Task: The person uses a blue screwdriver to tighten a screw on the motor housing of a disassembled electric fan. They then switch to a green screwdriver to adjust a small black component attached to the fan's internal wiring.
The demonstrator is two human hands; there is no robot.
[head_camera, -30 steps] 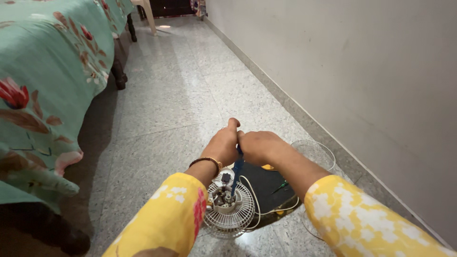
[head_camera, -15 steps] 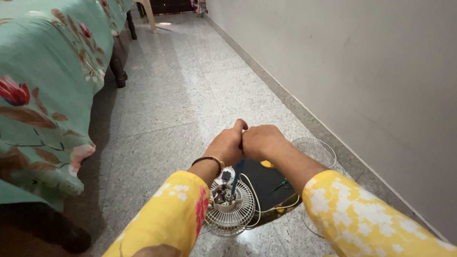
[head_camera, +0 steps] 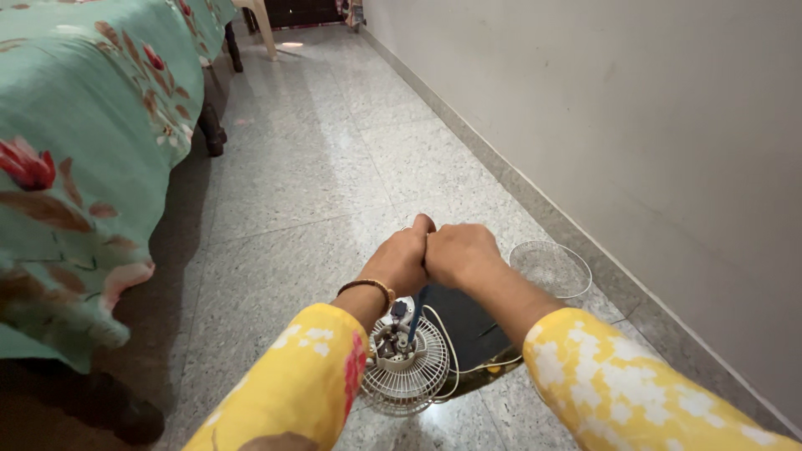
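Observation:
A small white fan [head_camera: 407,364] lies on the floor with its rear wire grille and bare motor facing up. A blue-handled screwdriver [head_camera: 416,316] stands upright on the motor. My left hand [head_camera: 400,260] and my right hand [head_camera: 459,253] are pressed together, both closed around the top of the screwdriver handle. A bangle circles my left wrist. Both arms wear yellow floral sleeves. The screwdriver's tip is hidden among the motor parts.
A dark base or blade part [head_camera: 468,330] lies under my right forearm. The fan's other round wire grille [head_camera: 550,269] rests on the floor beside the wall [head_camera: 635,125]. A bed with a green floral cover [head_camera: 75,142] runs along the left. A chair leg stands far back.
My hands have closed more tightly together over the screwdriver handle, so less of it shows. The fan has stayed in place.

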